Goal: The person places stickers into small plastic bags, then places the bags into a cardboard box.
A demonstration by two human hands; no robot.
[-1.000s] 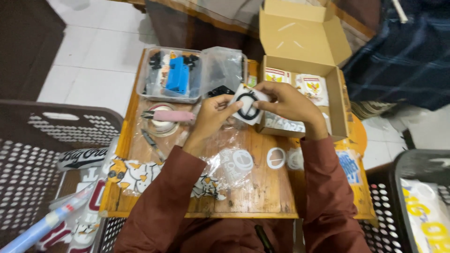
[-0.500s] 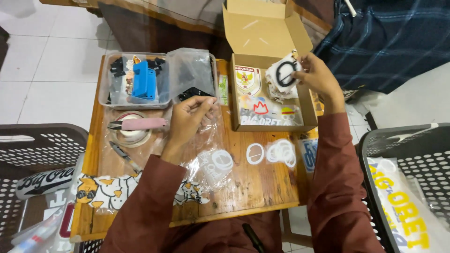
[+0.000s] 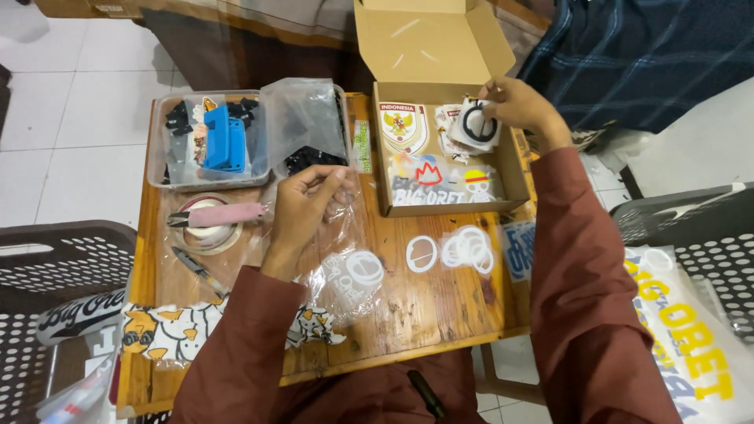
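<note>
Now right hand [image 3: 514,106] fingers pinch black ring packet [image 3: 477,124] inside cardboard box [image 3: 514,177].

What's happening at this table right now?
A person in maroon sleeves sits at a small wooden table. The right hand holds a white packet with a black ring over the open cardboard box, which already holds several stickers. The left hand hovers empty over clear plastic bags, near a clear plastic container of small black and blue parts. White rings lie on the table in front of the box.
</note>
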